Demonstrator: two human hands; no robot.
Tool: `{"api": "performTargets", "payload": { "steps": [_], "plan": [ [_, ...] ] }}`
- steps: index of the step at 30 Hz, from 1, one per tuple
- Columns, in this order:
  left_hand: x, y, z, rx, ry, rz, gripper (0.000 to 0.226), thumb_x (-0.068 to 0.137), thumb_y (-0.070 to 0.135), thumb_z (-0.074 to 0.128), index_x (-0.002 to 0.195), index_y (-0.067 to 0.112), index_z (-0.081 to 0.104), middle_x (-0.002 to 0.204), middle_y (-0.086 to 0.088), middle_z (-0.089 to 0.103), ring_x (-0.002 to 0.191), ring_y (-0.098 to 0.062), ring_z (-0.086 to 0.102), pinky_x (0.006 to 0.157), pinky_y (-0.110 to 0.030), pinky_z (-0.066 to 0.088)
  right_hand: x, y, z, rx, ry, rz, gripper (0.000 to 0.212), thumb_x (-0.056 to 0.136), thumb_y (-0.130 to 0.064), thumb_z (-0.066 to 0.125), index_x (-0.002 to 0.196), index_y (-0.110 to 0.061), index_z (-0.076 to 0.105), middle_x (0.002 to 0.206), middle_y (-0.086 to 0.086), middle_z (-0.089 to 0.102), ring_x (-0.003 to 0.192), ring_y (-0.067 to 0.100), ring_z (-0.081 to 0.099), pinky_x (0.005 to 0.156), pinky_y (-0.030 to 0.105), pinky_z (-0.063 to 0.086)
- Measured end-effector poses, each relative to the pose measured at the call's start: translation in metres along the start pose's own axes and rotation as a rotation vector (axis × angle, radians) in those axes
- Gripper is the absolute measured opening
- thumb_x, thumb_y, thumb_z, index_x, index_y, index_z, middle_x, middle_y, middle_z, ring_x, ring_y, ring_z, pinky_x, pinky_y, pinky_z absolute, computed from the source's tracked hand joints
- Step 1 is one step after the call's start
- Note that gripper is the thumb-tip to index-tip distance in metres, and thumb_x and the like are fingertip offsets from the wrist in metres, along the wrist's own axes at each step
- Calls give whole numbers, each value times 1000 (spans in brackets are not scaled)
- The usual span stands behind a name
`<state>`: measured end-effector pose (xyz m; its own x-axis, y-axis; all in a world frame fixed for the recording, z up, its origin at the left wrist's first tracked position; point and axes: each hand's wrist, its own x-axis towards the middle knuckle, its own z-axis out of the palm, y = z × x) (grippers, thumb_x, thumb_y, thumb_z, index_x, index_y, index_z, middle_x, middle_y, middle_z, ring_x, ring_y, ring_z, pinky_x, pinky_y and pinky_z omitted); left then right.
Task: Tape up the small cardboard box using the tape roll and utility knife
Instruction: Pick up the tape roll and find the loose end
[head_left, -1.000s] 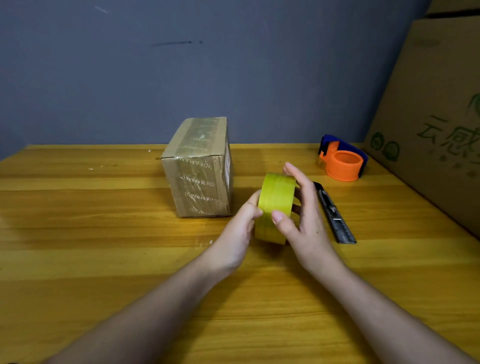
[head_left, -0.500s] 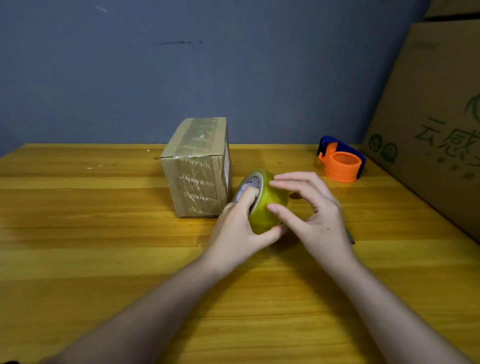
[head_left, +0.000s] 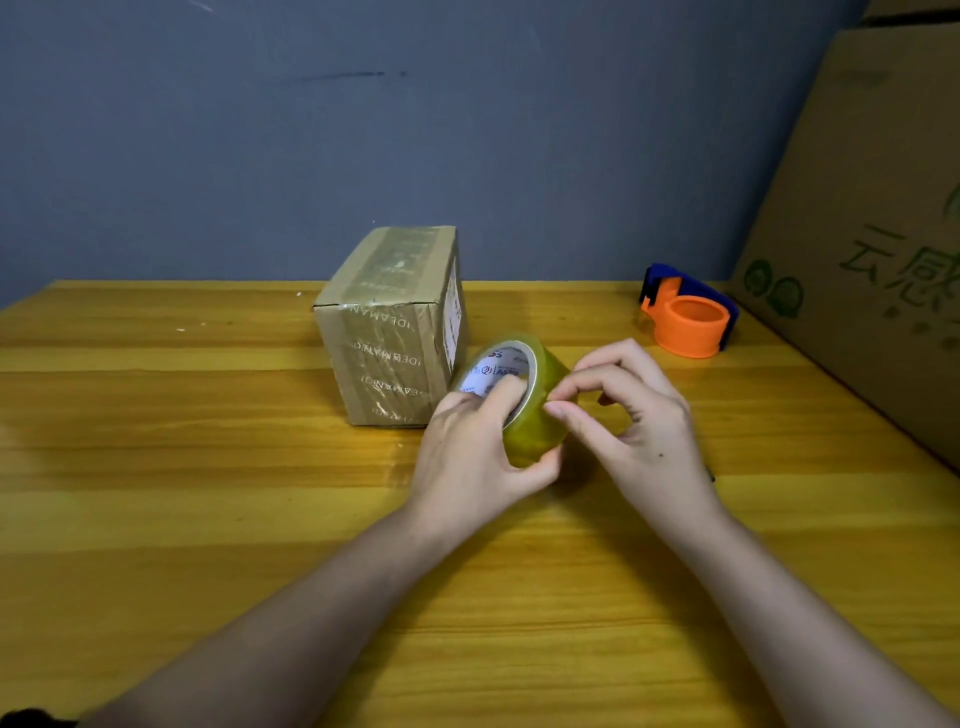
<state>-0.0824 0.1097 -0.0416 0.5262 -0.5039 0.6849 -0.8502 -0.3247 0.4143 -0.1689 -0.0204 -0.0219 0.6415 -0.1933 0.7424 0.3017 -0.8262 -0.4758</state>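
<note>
The left hand (head_left: 467, 447) grips the yellowish tape roll (head_left: 524, 400), fingers hooked into its printed core, beside the small cardboard box (head_left: 392, 327) marked "IDEAMAN" on its tape. The right hand (head_left: 634, 415) pinches at the roll's outer face. A big carton (head_left: 872, 234) on the surface (head_left: 156, 467) bears green Chinese characters.

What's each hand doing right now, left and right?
Left hand: grips the yellow-green roll of clear tape, finger hooked in its core.
Right hand: thumb and forefinger pinch at the roll's outer surface.
</note>
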Motion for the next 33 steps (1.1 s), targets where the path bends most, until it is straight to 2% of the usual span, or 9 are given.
{"api": "performTargets", "payload": {
  "steps": [4,6,8,11,15,21,29,31,33],
  "plan": [
    [-1,6,-2,-83,-21,-62,33,64,48,56,81,22,46,62,5,55,71,-16,45,62,-17,25,-3,-3,4,32,87,-13,17,84,-22,68,100,-18,68,94,-3,59,89,19,57,69,28,46],
    [-3,9,0,-145,-47,-95,36,64,49,55,86,21,48,66,5,57,70,-17,53,62,-24,34,-4,-4,6,33,107,-15,23,84,-24,67,107,-19,68,98,-2,58,91,20,57,69,31,48],
    [-5,10,1,-159,-52,-98,41,64,49,54,91,18,51,70,0,61,73,-25,59,64,-31,45,-5,-4,7,9,111,-47,20,85,-24,67,104,-16,71,98,-1,60,92,20,57,70,36,49],
    [-5,10,0,-193,-45,-99,43,64,48,55,93,16,53,73,-2,63,74,-28,61,67,-38,50,-6,-6,7,6,141,-88,15,85,-20,69,97,-13,74,96,0,64,93,18,59,72,35,49],
    [-6,11,1,-215,-42,-124,42,63,47,56,89,14,54,69,-4,60,69,-29,58,64,-42,50,-5,-5,9,11,135,-100,13,84,-19,69,93,-12,74,95,-2,63,91,17,59,73,32,49],
    [-6,8,1,-255,-20,-172,42,63,44,59,86,10,53,67,-8,56,68,-35,56,62,-47,49,-3,-5,12,125,50,10,13,82,-21,68,92,-14,73,95,-2,60,94,22,59,69,32,48],
    [-7,8,3,-257,-32,-178,39,62,44,57,85,13,54,67,-5,58,68,-31,57,62,-44,50,-5,-3,10,170,21,64,10,81,-22,68,82,-11,69,95,-5,58,97,15,56,83,41,48],
    [-7,9,4,-275,-27,-177,38,62,43,57,83,12,53,66,-4,56,66,-29,55,61,-44,49,-7,-3,12,151,64,47,8,81,-19,70,86,-13,68,96,-5,59,98,15,57,80,42,49],
    [-8,8,4,-301,-21,-171,36,62,41,58,82,11,51,66,-2,54,64,-25,53,61,-44,48,-8,-5,14,149,92,48,18,81,-20,71,99,-18,67,100,-9,59,100,16,57,77,39,50]
  ]
}}
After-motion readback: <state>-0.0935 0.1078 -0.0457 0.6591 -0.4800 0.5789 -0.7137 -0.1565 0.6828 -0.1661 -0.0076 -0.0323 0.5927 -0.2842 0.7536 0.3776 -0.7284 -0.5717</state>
